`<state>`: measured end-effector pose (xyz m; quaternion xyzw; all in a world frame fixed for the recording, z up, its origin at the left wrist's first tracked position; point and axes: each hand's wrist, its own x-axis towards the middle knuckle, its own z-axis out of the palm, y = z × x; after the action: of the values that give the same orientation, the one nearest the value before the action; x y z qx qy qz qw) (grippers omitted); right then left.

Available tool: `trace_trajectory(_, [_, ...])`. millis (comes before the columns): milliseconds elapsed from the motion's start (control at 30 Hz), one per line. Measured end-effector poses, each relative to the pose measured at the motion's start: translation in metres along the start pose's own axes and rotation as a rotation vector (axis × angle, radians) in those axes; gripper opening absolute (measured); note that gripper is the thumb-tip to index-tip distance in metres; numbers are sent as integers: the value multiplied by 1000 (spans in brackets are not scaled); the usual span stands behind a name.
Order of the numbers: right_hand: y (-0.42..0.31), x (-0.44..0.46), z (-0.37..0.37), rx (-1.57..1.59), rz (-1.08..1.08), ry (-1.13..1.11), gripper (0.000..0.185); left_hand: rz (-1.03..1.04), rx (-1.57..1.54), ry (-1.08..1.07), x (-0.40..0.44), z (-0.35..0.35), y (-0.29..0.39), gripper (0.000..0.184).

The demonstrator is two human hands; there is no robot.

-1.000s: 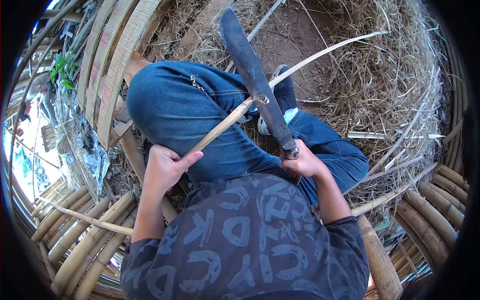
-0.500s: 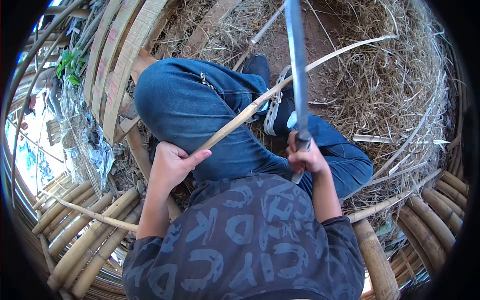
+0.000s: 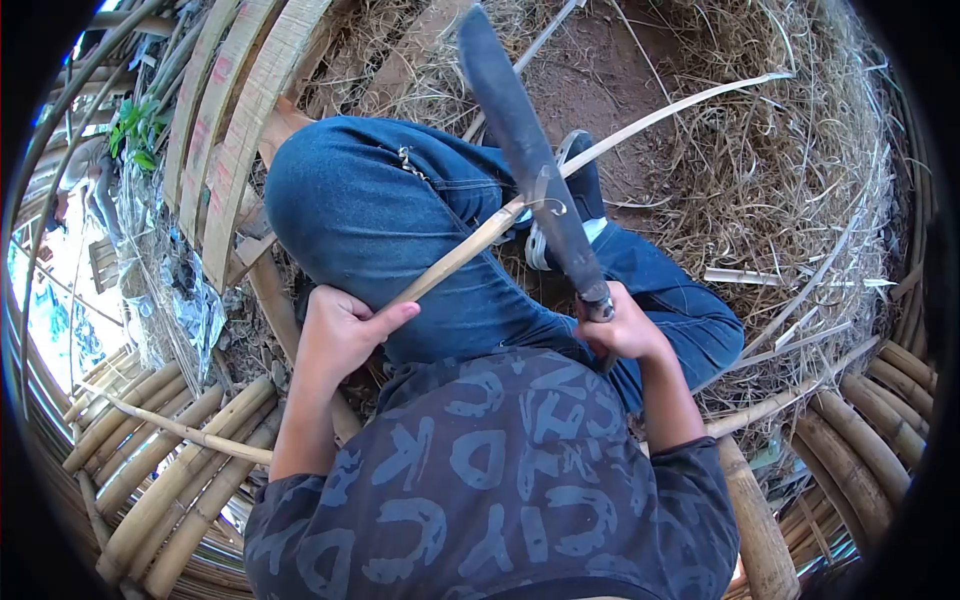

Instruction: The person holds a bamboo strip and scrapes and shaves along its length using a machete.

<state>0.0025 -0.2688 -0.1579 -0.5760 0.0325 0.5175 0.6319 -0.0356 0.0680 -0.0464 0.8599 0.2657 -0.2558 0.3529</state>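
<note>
The shirt is near-black, patterned with big slate-blue letters. Blue jeans; dark grey blade; pale tan strip. Reddish marks streak the light wooden boards. Straw looks golden-brown; leaves, bright green.

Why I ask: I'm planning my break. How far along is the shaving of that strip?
The strip looks thin and pale far out, probably done there. In progress: the right hand holds the machete across it, a curl on the blade; the left hand grips its nearer part. Likely remaining: the thicker stretch by the left hand.
</note>
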Motion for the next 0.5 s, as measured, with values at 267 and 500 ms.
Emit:
trace_trajectory(267, [13, 5, -3, 89, 25, 42, 16, 59, 6, 65, -1, 3, -2, 63])
trace_trajectory(500, [19, 12, -10, 340, -53, -23, 18, 52, -75, 68, -1, 7, -1, 62])
